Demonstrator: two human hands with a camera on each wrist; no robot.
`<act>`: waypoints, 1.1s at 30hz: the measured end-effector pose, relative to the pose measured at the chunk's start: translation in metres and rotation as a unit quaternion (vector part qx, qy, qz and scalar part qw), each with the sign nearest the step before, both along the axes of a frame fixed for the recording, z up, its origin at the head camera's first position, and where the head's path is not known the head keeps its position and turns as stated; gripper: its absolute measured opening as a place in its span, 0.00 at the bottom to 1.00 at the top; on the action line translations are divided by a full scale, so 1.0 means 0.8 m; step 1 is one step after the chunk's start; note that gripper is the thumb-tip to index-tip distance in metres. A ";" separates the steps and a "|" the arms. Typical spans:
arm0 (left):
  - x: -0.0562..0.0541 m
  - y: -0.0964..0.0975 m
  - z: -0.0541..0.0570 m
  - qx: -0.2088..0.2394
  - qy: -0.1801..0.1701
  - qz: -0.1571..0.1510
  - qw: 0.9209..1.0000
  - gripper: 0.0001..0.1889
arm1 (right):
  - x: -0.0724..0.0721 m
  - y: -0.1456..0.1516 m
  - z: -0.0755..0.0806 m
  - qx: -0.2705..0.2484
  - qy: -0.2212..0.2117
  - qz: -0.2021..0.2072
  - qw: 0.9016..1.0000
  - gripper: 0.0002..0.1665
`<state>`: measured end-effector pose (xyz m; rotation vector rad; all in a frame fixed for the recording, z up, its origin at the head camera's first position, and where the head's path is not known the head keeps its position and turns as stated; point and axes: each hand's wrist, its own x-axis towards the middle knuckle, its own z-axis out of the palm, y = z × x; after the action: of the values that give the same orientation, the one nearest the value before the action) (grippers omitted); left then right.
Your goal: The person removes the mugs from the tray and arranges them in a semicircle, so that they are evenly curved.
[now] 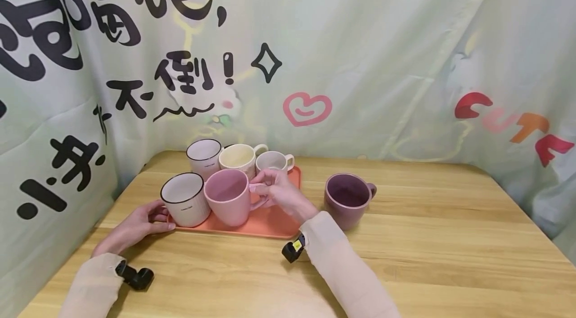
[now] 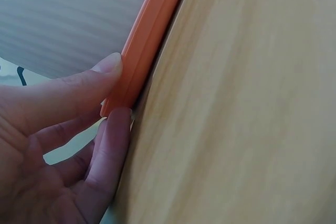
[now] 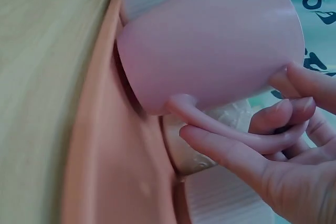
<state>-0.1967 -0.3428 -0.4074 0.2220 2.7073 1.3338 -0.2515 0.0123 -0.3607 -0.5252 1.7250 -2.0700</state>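
In the head view, the right hand (image 1: 282,194) holds the pink mug (image 1: 228,204) at the near side of the orange tray (image 1: 280,222), right of a black-rimmed mug (image 1: 184,204). From the left wrist, the left hand (image 2: 58,145) pinches the tray's rim; raising it might make the mugs slide. From the right wrist, fingers curl round the handle (image 3: 231,135); swinging left could knock the black-rimmed mug.

The left hand (image 2: 55,104) pinches an orange rim (image 2: 144,40) beside a wooden tabletop (image 2: 236,103); beyond is perhaps a pale mug (image 2: 73,22), cropped.
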 end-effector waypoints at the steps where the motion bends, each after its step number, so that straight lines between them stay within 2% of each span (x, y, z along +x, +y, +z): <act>1: 0.000 0.000 0.000 -0.001 0.001 0.000 1.000 0.35 | 0.000 0.001 0.003 -0.002 -0.002 -0.007 1.000 0.07; 5: -0.001 0.000 0.001 -0.006 -0.001 0.005 1.000 0.35 | 0.001 0.006 0.016 0.004 0.011 -0.027 1.000 0.09; 11: -0.002 0.000 0.000 0.000 0.002 0.005 1.000 0.34 | 0.001 0.015 0.034 0.032 0.044 -0.023 0.998 0.04; 15: -0.002 0.004 -0.002 0.014 0.002 0.002 1.000 0.34 | 0.002 0.022 0.044 0.030 0.037 -0.019 0.999 0.04; 20: -0.001 0.007 -0.003 0.013 -0.007 0.009 1.000 0.35 | 0.005 0.031 0.056 0.035 0.037 -0.036 0.998 0.04; 24: -0.001 0.004 -0.003 0.010 -0.005 0.005 1.000 0.34 | 0.006 0.036 0.067 0.029 0.030 -0.052 0.998 0.02; 26: -0.001 0.002 -0.003 0.005 -0.002 0.003 1.000 0.34 | 0.006 0.039 0.073 0.019 0.024 -0.056 0.998 0.04; 33: -0.001 0.002 -0.001 -0.015 -0.006 0.012 1.000 0.35 | 0.005 0.055 0.087 0.014 0.026 -0.056 0.998 0.02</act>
<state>-0.1978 -0.3415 -0.4078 0.1776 2.7276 1.2948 -0.2474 0.0560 -0.2910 -0.4893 1.8494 -2.1232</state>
